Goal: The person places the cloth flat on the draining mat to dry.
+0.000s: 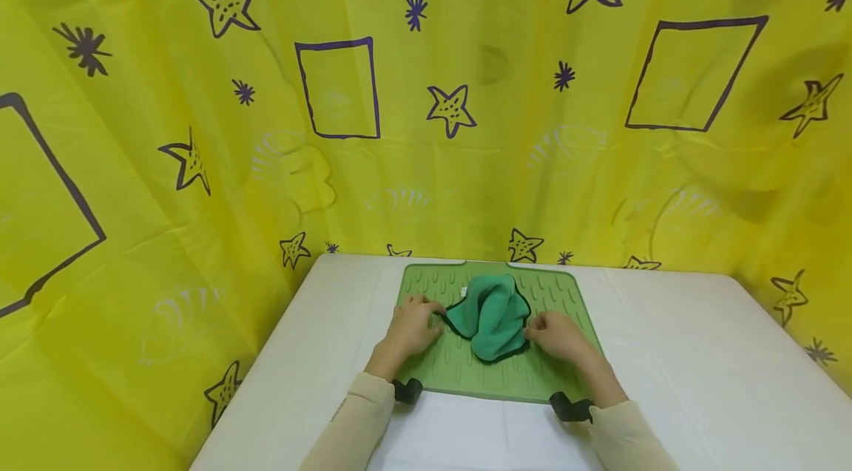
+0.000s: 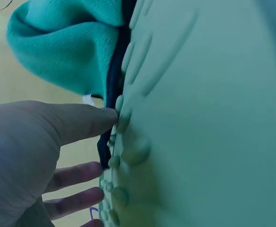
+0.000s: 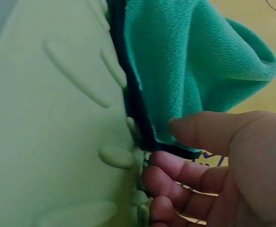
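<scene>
A green cloth (image 1: 492,316) with a dark edging lies rumpled on a light green ridged mat (image 1: 459,375). In the head view, my left hand (image 1: 414,324) is at the cloth's left corner. The left wrist view shows the thumb (image 2: 88,124) and fingers on either side of the dark edge, close against the mat; the index finger is hidden. At the cloth's right side my right hand (image 1: 558,336) pinches a corner. Its thumb (image 3: 199,132) lies over the fabric in the right wrist view, with curled fingers (image 3: 168,177) beneath the edge.
The mat lies on a white table (image 1: 679,353). Behind and beside it hangs a yellow curtain (image 1: 399,183) printed with stars and frames. A small white tag (image 1: 464,292) shows by the cloth's upper left. Black straps (image 1: 570,407) are at both wrists.
</scene>
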A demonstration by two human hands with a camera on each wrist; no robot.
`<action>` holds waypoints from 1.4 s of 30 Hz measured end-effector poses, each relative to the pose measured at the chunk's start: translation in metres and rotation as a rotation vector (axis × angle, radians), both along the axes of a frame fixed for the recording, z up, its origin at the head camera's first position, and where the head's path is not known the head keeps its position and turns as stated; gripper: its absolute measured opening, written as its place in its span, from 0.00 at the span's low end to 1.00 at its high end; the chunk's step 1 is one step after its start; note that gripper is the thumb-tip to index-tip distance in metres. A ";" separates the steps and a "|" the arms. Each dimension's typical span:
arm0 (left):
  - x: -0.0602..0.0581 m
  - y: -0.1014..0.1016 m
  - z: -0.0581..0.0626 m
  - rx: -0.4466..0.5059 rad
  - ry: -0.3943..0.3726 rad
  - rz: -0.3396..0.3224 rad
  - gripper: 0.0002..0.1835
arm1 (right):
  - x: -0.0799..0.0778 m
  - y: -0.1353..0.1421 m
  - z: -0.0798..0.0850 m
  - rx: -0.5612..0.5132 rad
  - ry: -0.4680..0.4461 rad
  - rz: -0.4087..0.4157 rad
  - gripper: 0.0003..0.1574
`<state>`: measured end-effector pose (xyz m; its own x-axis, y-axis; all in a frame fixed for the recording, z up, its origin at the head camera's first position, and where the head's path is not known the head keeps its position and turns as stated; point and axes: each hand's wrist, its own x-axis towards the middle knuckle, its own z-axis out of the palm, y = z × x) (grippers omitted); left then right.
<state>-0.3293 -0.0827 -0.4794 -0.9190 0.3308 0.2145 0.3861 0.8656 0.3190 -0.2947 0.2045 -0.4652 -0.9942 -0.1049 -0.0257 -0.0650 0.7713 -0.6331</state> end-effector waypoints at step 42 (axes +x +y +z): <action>-0.013 -0.034 0.020 0.524 0.049 0.109 0.07 | -0.002 0.075 0.030 -0.326 0.108 -0.152 0.20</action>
